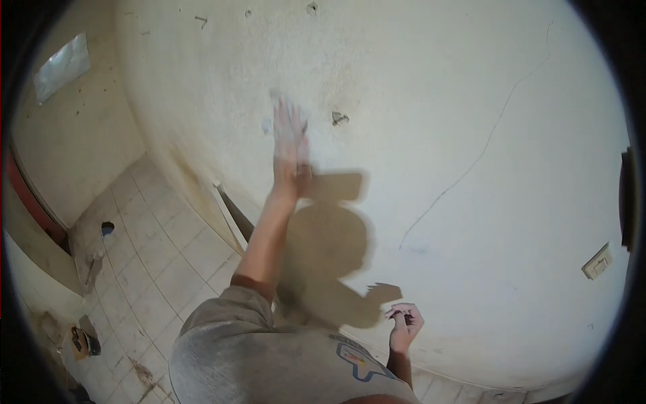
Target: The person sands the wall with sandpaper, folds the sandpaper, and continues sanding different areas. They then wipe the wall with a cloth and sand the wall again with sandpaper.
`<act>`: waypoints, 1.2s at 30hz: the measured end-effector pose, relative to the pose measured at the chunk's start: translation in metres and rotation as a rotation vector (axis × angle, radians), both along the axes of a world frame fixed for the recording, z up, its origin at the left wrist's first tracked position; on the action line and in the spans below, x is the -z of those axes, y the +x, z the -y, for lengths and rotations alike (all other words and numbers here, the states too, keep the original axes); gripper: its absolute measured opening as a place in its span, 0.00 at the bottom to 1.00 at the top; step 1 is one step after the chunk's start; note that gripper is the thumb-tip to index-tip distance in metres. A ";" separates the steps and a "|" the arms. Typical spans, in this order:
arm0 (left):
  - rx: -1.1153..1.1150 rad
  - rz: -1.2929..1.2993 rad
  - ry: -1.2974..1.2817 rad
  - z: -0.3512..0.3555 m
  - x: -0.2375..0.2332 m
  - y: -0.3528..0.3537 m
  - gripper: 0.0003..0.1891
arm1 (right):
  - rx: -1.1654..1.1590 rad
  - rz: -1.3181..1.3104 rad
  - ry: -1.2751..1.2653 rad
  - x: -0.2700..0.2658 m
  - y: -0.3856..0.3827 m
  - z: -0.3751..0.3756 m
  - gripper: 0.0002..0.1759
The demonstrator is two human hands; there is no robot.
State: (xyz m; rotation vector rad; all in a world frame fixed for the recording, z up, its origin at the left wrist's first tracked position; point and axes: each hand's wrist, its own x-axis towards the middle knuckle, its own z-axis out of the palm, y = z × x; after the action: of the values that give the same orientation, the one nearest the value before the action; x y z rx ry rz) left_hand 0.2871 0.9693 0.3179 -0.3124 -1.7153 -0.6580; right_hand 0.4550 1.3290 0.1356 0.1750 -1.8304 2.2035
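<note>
My left hand (291, 138) is raised to the pale wall (457, 108), fingers stretched out and lying flat, somewhat smeared by motion. The corner of a thin grey sheet, which looks like sandpaper (275, 95), shows past the fingertips; the palm hides the rest. White dust coats the fingers. Just right of this hand, a broken hole with a plug (340, 118) sits in the wall. Low in front of my body, my right hand (406, 322) hangs off the wall with its dusty fingers loosely curled and apart, and I see nothing in it.
A long crack (464, 176) runs down the wall. A switch plate (596, 262) is at the right. Screws and holes (311, 9) dot the upper wall. At left, the tiled floor (145, 229) has a round hole (108, 228); a leaning board (232, 215) stands near my left arm.
</note>
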 end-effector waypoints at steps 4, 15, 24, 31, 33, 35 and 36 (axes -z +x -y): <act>0.040 0.198 -0.088 -0.021 0.117 0.015 0.31 | 0.004 0.009 -0.008 0.011 -0.009 -0.009 0.11; -0.158 -0.052 -0.286 0.025 -0.109 0.003 0.31 | 0.015 0.001 0.021 -0.001 -0.019 -0.013 0.11; -0.029 0.131 -0.135 -0.013 0.126 0.007 0.25 | -0.168 0.068 0.178 0.036 0.008 0.018 0.12; -0.053 0.070 -0.121 0.014 0.110 0.000 0.24 | -0.062 0.128 0.115 0.026 0.018 0.006 0.10; -0.078 -0.031 -0.232 0.044 0.034 -0.017 0.23 | -0.047 0.123 0.140 0.017 0.015 0.008 0.10; -0.113 0.084 -0.252 0.055 -0.059 0.003 0.28 | -0.026 0.118 0.164 0.011 0.012 0.011 0.10; -0.132 0.216 -0.233 0.050 -0.099 0.015 0.34 | -0.021 0.114 0.165 0.009 0.012 0.013 0.11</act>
State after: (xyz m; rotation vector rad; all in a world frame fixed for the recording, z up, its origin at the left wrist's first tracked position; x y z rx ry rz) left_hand 0.3024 0.9193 0.4166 -0.2951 -2.0063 -0.4060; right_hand 0.4674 1.3155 0.1262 0.1032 -2.0813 2.1153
